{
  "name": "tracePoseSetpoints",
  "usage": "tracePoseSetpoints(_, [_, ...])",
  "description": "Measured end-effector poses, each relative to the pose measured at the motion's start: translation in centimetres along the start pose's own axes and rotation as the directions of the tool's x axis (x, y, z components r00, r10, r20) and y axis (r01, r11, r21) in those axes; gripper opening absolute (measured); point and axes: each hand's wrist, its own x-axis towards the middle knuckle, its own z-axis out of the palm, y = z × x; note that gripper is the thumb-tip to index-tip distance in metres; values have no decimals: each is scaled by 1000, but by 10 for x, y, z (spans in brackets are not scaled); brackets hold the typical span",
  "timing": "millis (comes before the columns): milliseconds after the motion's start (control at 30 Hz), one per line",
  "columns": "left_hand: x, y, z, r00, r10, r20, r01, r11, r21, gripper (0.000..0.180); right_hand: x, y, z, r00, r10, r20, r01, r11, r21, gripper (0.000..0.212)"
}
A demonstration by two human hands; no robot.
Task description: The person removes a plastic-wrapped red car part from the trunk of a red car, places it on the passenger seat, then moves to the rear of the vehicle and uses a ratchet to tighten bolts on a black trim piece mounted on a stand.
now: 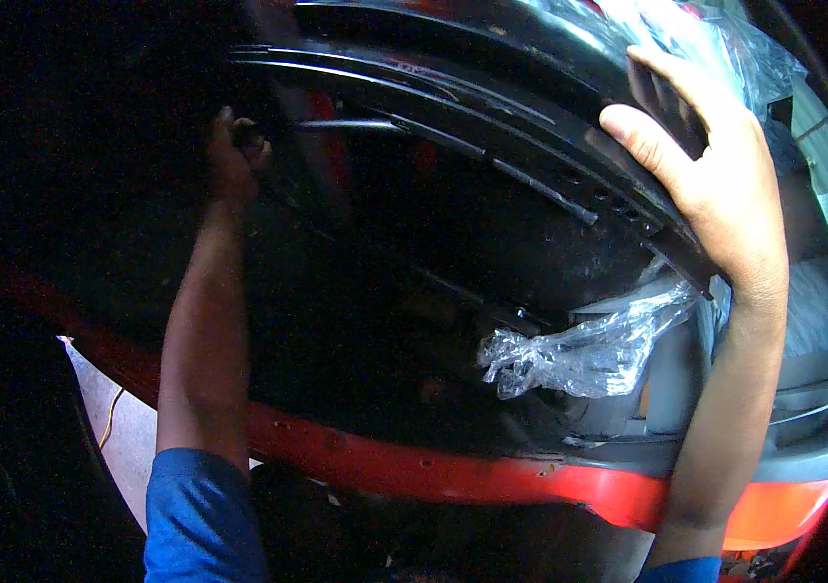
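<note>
Okay, midway at best, I'd judge: the long black panel (521,73) sits above the red edge (385,457), apart from it where I can see. My right hand (730,185) rests at the panel's right end, fingers spread, not clenched. My left hand (231,160) has curled fingers; too dark to tell on what. Crumpled clear plastic (594,360) hangs below the panel, so clearing that looks left. Fastening: can't tell.

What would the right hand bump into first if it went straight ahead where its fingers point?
Probably the curved black panel: the right hand seems to be against it, though depth is hard to judge.
</note>
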Motion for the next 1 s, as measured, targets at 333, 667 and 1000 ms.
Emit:
tracePoseSetpoints(333, [0,2,-4,999,-30,43,30,999,19,39,2,2,-1,995,-86,-51,82,993,-80,60])
tracePoseSetpoints(667, [1,-1,-1,1000,-1,-25,1,1000,-23,42,0,-2,-2,998,-24,-58,20,998,-67,60])
tracePoseSetpoints(1000, [15,-11,-23,988,-113,105,113,994,14,44,2,-4,-1,991,-49,-123,40,996,-77,64])
